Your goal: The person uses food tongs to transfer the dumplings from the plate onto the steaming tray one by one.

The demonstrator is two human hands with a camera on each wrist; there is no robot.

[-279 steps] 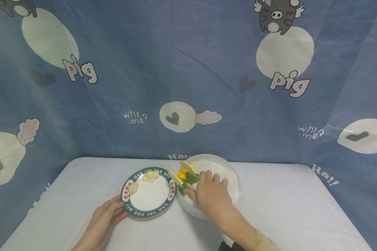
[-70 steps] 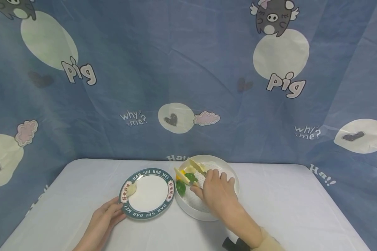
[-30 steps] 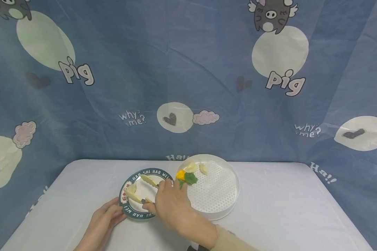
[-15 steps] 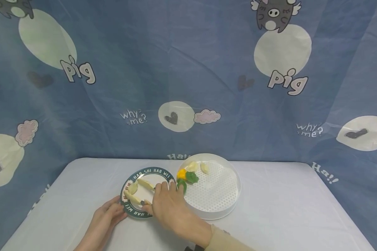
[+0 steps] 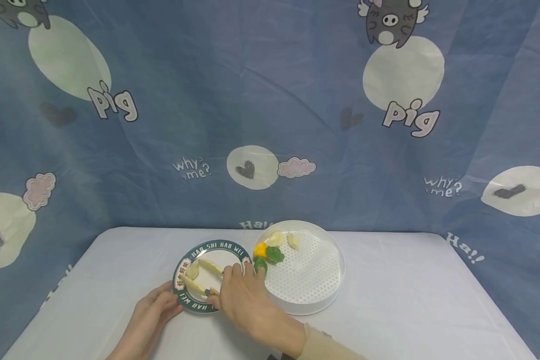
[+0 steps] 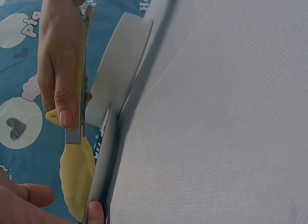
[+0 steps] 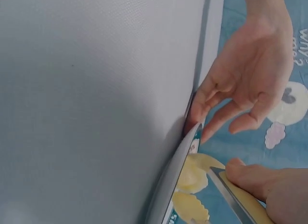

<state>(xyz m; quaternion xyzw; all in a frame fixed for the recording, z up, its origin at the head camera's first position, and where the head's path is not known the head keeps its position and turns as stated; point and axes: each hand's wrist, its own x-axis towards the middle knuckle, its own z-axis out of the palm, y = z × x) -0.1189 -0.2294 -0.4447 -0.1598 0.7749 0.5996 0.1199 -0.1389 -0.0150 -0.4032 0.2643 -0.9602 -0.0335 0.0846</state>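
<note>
In the head view, my right hand (image 5: 254, 302) grips a pair of yellow tongs (image 5: 193, 286) with metal arms. The tongs' two scalloped tips stand either side of a pale yellow, dumpling-like piece (image 5: 192, 270); whether both touch it I cannot tell. That piece lies on the left part of a white plate (image 5: 212, 275) with a green lettered rim. My left hand (image 5: 150, 310) holds the plate's left edge; the right wrist view shows its fingers (image 7: 206, 101) at the rim on both sides. The tongs' handles are mostly hidden under my right hand.
Right of the plate stands a white round perforated basket (image 5: 303, 272). In it are two pale yellow pieces (image 5: 276, 239), a yellow-orange piece (image 5: 260, 249) and two green pieces (image 5: 275, 255). A blue patterned cloth (image 5: 270, 100) hangs behind the white table (image 5: 400, 295).
The tongs went from the basket back left to the plate. One pale piece now lies in the basket that was on the plate earlier. Since half a second ago, they have barely moved.
</note>
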